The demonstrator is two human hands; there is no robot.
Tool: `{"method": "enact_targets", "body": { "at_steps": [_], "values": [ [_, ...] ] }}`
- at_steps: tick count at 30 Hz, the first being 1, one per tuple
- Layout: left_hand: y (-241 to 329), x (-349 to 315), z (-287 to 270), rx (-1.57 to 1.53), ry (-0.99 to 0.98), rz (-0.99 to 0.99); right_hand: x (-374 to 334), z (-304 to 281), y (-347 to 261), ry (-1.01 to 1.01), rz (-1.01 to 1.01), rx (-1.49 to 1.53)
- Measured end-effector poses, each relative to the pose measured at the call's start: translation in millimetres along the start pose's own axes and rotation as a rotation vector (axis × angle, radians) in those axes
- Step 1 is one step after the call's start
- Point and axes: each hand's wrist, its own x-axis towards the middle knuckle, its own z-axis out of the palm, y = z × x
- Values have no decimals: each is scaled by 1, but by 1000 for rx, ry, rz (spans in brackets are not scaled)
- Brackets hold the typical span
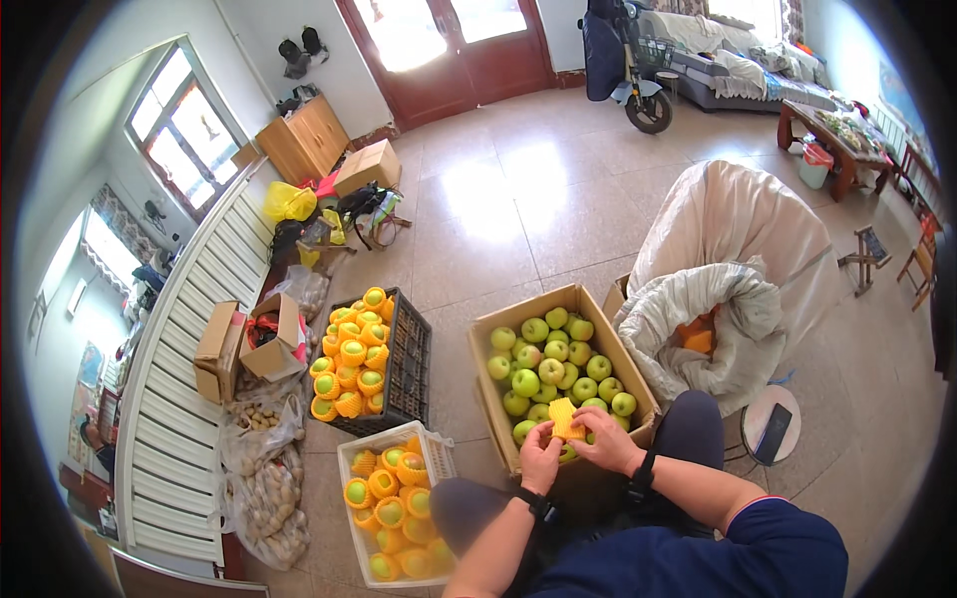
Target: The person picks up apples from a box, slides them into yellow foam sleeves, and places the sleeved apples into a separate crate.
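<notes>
The yellow foam net [564, 420] sits between my two hands, over the near edge of the apple box, and looks flat; I can't tell for sure whether anything is inside. The fingers of my left hand [541, 460] pinch its left lower side, nearly closed; those of my right hand [608, 448] pinch its right side the same way. I judge that I'm at the step of spreading the net, and that the next move calls for a widened mouth and one hand freed to take an apple. Just below lie bare green apples [551, 372] in the cardboard box [627, 365]. To my left, the white crate [440, 459] holds netted apples [390, 512], and beyond it the black crate [411, 361] is heaped with more. To my right, a phone [772, 435] rests on a small round stool [756, 415].
</notes>
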Motion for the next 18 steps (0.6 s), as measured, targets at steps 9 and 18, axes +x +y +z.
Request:
{"method": "enact_targets", "body": {
  "at_steps": [9, 18],
  "values": [
    [-6, 7, -6, 2, 42, -34, 8, 12, 4, 6, 43, -69],
    [-1, 6, -13, -218, 91, -159, 2, 18, 17, 96, 118, -175]
  ]
}}
